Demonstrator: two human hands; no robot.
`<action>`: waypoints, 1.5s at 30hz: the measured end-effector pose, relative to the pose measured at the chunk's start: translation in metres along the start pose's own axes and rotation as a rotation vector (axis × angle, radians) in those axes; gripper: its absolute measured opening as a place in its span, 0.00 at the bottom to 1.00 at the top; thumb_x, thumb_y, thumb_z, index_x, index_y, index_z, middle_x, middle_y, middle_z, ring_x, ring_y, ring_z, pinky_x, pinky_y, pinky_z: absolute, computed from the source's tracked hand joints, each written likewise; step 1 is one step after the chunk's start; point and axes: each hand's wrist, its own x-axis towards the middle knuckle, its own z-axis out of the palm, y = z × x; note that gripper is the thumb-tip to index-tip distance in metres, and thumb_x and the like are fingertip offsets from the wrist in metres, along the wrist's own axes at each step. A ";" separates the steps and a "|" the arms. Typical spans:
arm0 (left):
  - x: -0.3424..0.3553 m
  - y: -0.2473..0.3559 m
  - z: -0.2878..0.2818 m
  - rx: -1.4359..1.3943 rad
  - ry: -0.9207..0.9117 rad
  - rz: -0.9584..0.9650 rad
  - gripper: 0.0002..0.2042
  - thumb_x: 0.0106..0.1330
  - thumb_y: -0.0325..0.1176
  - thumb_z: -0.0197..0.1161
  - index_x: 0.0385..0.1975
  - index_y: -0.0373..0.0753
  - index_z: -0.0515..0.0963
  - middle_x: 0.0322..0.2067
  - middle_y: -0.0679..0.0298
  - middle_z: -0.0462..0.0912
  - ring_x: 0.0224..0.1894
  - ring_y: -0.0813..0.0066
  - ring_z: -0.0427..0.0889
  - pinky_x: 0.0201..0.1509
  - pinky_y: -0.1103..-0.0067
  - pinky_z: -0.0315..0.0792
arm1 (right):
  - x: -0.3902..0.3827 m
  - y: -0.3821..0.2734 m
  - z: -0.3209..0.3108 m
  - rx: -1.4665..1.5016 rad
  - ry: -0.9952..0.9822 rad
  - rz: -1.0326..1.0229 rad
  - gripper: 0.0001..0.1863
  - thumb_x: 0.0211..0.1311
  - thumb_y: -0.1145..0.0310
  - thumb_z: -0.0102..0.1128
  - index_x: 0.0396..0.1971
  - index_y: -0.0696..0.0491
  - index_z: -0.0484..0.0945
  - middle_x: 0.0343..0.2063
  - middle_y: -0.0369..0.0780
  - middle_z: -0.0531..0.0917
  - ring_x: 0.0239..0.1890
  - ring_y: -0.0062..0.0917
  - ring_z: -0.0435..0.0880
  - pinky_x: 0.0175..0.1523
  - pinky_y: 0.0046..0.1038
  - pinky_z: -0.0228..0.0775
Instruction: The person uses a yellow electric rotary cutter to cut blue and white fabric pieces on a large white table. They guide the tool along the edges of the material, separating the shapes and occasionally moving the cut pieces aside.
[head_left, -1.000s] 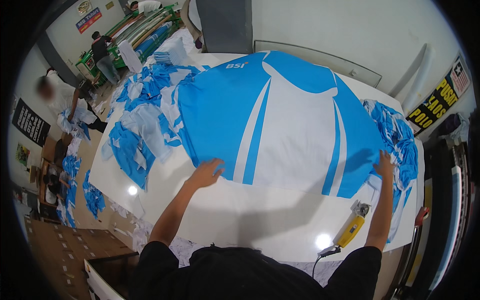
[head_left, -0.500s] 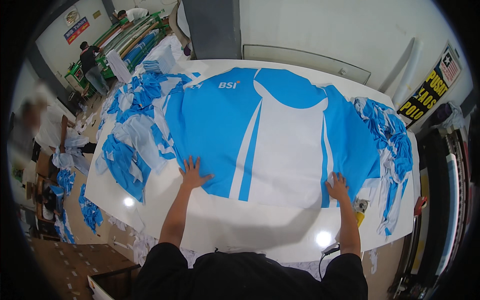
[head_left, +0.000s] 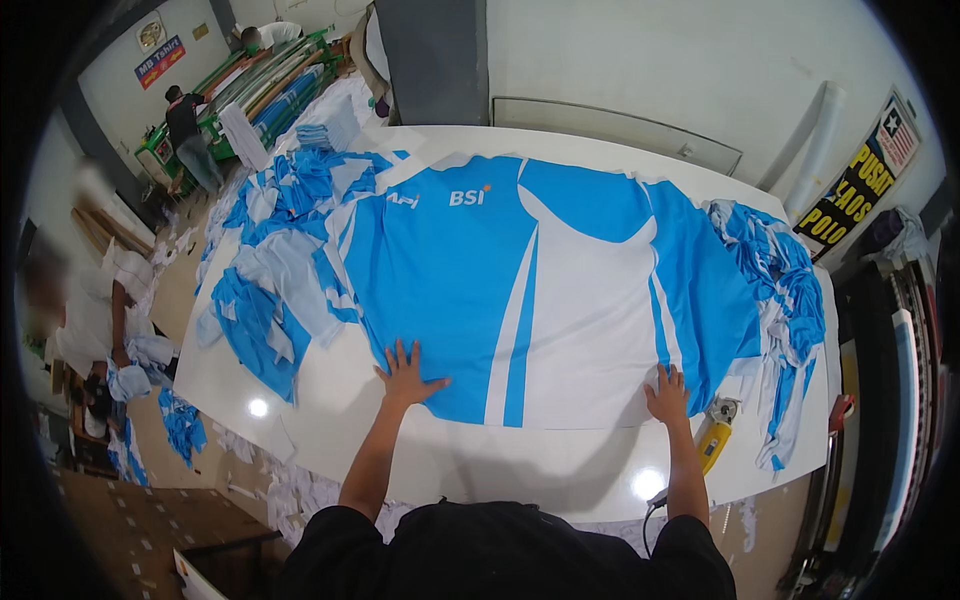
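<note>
1. The left hand (head_left: 405, 372) lies flat with its fingers spread wide, palm down on the near left edge of the blue and white fabric panel (head_left: 540, 290), a little left of the frame's centre. The right hand (head_left: 667, 393) also lies flat, fingers loosely spread, on the panel's near right edge, right of centre. Neither hand pinches or grips anything.
2. The white cutting table (head_left: 450, 465) is the largest thing, filling the middle of the frame from upper centre down to the person's dark-sleeved shoulders at the bottom edge.
3. The fabric panel, shaped like a jersey front, lies spread flat across the centre of the table; it is bright blue with a broad white field and white stripes, and bears small white lettering near its upper left.
4. A heap of blue and white fabric offcuts (head_left: 275, 260) covers the table's left side, touching the panel's left edge and spilling toward the upper left.
5. A second pile of offcuts (head_left: 785, 300) hangs along the table's right edge, just beside the panel.
6. A green work table (head_left: 250, 85) stands in the upper left corner, with a person in a dark top (head_left: 190, 130) beside it.
7. Another person in a light top (head_left: 95, 310) is at the left edge of the frame, low beside the table.
8. A yellow electric fabric cutter (head_left: 715, 435) rests on the table just right of the right hand, its cord trailing toward the bottom edge.
</note>
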 end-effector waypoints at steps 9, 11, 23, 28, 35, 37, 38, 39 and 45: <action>-0.003 0.002 0.004 0.003 -0.073 -0.011 0.71 0.41 0.87 0.61 0.82 0.48 0.41 0.81 0.45 0.29 0.80 0.31 0.26 0.70 0.25 0.31 | -0.025 0.004 0.001 0.028 -0.018 0.027 0.40 0.69 0.49 0.60 0.77 0.45 0.59 0.77 0.50 0.56 0.78 0.57 0.53 0.72 0.70 0.51; -0.003 0.001 0.003 0.010 -0.087 -0.012 0.71 0.42 0.87 0.61 0.82 0.47 0.41 0.81 0.44 0.29 0.80 0.31 0.26 0.70 0.25 0.30 | -0.030 0.004 0.001 0.029 -0.027 0.046 0.40 0.69 0.50 0.61 0.77 0.45 0.59 0.77 0.49 0.56 0.78 0.57 0.53 0.72 0.70 0.51; -0.153 0.141 -0.219 -0.907 0.165 0.813 0.37 0.73 0.47 0.65 0.73 0.29 0.63 0.72 0.43 0.67 0.74 0.54 0.68 0.77 0.61 0.60 | -0.127 0.044 -0.070 0.253 0.901 0.418 0.30 0.68 0.59 0.63 0.63 0.63 0.71 0.62 0.57 0.76 0.64 0.56 0.74 0.68 0.49 0.68; -0.275 0.215 -0.270 -1.566 0.239 1.610 0.27 0.76 0.51 0.57 0.67 0.39 0.74 0.63 0.54 0.79 0.67 0.51 0.75 0.72 0.48 0.58 | -0.170 0.139 -0.006 0.449 0.562 0.923 0.32 0.68 0.51 0.65 0.56 0.67 0.74 0.54 0.56 0.81 0.56 0.49 0.82 0.60 0.45 0.75; -0.327 0.261 -0.278 -1.740 -0.183 1.967 0.26 0.79 0.58 0.47 0.67 0.53 0.78 0.65 0.69 0.81 0.73 0.39 0.67 0.71 0.31 0.42 | -0.156 0.179 0.043 1.052 0.224 0.685 0.35 0.67 0.46 0.68 0.51 0.67 0.75 0.40 0.47 0.83 0.36 0.32 0.86 0.39 0.34 0.83; -0.323 0.261 -0.269 -1.700 -0.090 2.070 0.26 0.79 0.59 0.46 0.67 0.53 0.78 0.65 0.66 0.80 0.73 0.37 0.66 0.72 0.31 0.42 | -0.156 0.169 0.035 1.178 0.197 0.691 0.35 0.67 0.46 0.67 0.51 0.67 0.74 0.40 0.47 0.83 0.34 0.32 0.86 0.37 0.33 0.83; -0.321 0.250 -0.273 -1.659 -0.102 2.078 0.27 0.79 0.59 0.46 0.67 0.53 0.78 0.66 0.64 0.80 0.73 0.37 0.67 0.72 0.33 0.42 | -0.158 0.165 0.032 1.256 0.212 0.696 0.34 0.68 0.46 0.67 0.51 0.67 0.74 0.39 0.47 0.83 0.33 0.31 0.86 0.35 0.33 0.82; -0.316 0.240 -0.276 -1.623 -0.150 2.019 0.26 0.79 0.57 0.47 0.67 0.51 0.77 0.64 0.62 0.81 0.70 0.39 0.69 0.71 0.37 0.45 | -0.161 0.159 0.032 1.349 0.325 0.666 0.33 0.69 0.48 0.66 0.50 0.68 0.73 0.38 0.47 0.82 0.34 0.33 0.87 0.34 0.32 0.83; -0.225 0.166 -0.258 -1.371 -0.304 1.243 0.22 0.78 0.46 0.55 0.63 0.36 0.75 0.52 0.56 0.83 0.55 0.61 0.79 0.63 0.69 0.68 | -0.201 0.084 0.025 1.874 0.157 0.540 0.27 0.69 0.53 0.62 0.49 0.65 0.72 0.34 0.49 0.84 0.29 0.33 0.87 0.28 0.31 0.82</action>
